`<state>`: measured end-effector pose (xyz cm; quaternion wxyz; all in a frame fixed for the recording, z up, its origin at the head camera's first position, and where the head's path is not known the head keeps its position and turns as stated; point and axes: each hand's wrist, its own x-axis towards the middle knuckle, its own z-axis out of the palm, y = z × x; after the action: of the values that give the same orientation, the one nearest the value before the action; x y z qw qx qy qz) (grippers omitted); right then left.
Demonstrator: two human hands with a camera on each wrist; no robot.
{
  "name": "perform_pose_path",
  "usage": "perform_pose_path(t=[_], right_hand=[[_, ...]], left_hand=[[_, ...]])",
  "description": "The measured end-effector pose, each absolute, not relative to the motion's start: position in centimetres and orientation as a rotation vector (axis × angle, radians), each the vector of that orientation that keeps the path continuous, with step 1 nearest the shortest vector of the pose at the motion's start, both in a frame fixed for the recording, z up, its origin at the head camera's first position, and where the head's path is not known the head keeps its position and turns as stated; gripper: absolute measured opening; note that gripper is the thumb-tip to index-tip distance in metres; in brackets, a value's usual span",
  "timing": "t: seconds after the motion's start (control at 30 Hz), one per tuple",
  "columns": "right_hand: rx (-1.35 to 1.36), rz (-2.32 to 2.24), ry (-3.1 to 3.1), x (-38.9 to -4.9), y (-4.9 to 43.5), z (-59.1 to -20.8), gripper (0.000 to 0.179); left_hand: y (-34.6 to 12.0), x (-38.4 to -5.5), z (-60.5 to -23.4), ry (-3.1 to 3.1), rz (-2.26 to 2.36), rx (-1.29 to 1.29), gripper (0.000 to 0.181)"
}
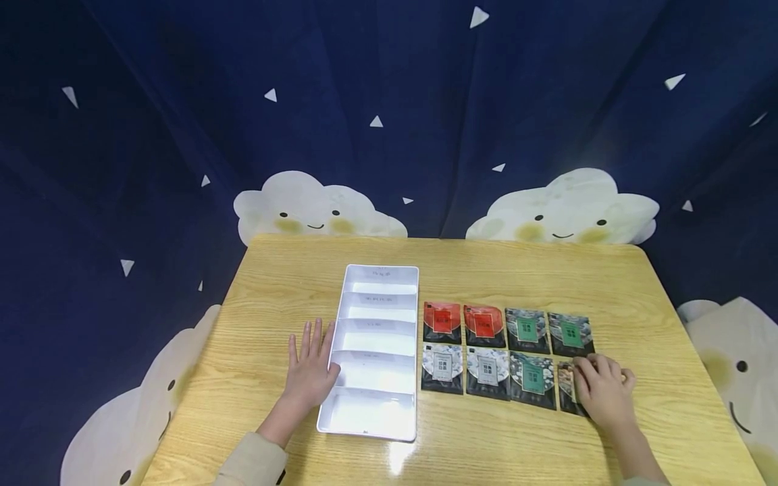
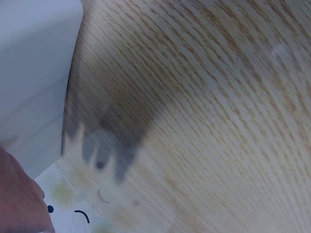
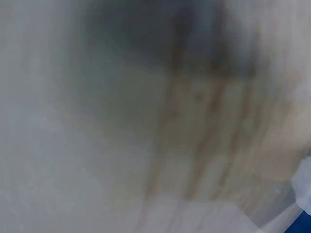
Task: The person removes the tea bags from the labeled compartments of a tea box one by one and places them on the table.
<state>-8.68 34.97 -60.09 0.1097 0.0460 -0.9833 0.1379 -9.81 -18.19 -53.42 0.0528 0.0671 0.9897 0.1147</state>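
My left hand (image 1: 310, 374) rests with fingers spread at the left rim of a long white divided tray (image 1: 324, 422), its thumb against the side. In the left wrist view, part of this hand (image 2: 22, 199) shows beside the tray's wall (image 2: 36, 92). Over at the right, my right hand (image 1: 608, 391) has curled fingers on a brownish tea sachet (image 1: 566, 391), which it pinches and partly covers. Next to that sachet lies a green-labelled one (image 1: 532, 381), with another green-labelled sachet (image 1: 571, 334) just behind the hand. The right wrist view is badly blurred.
The sachets lie in two rows right of the tray: red ones (image 1: 442, 322) and green ones (image 1: 527, 331) behind, white-labelled ones (image 1: 442, 368) in front. Small labels mark the tray's compartments. A dark blue curtain (image 1: 425, 81) with clouds borders the wooden table (image 1: 486, 445).
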Motion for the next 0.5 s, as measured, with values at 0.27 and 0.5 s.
perform_pose_path(t=[0.27, 0.5], right_hand=[[0.117, 0.421, -2.902, -8.62, 34.92, -60.63, 0.015], [0.101, 0.419, -2.884, -8.91, 34.76, -60.87, 0.013]], left_hand=[[-18.27, -9.86, -53.53, 3.021, 0.318, 0.213, 0.070], [-18.28, -9.86, -53.63, 3.030, 0.311, 0.205, 0.069]])
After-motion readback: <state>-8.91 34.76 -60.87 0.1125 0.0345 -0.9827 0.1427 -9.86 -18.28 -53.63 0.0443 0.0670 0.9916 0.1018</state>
